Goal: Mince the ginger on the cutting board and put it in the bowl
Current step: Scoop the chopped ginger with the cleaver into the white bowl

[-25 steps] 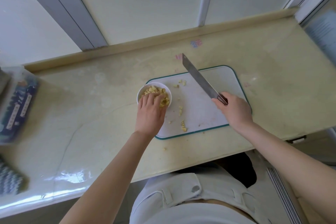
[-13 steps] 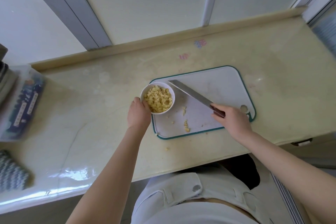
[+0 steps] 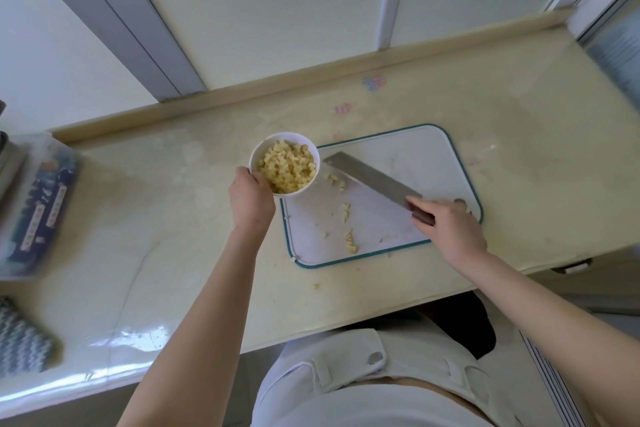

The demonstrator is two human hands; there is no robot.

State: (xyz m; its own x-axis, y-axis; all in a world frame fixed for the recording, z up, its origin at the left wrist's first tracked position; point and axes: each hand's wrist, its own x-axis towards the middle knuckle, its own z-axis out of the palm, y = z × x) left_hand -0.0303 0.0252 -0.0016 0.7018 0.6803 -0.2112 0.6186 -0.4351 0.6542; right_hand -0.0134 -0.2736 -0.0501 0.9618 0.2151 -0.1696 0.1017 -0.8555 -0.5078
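Ginger [image 3: 288, 168] filling bowl [image 3: 257, 155], left hand [image 3: 250, 199] gripping rim, right hand [image 3: 450, 227] holding knife [image 3: 372, 178]

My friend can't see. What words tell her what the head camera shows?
A left hand holds a white bowl of minced ginger at the cutting board's left edge. The right hand grips a knife whose blade slants across the board, near a few leftover ginger bits.

My left hand [image 3: 250, 199] grips the white bowl [image 3: 258, 152] of minced ginger [image 3: 288, 166] at the cutting board's [image 3: 450, 156] upper-left corner. My right hand [image 3: 450, 229] holds the knife [image 3: 374, 178], its blade lying across the board beside scattered ginger bits [image 3: 350, 240].
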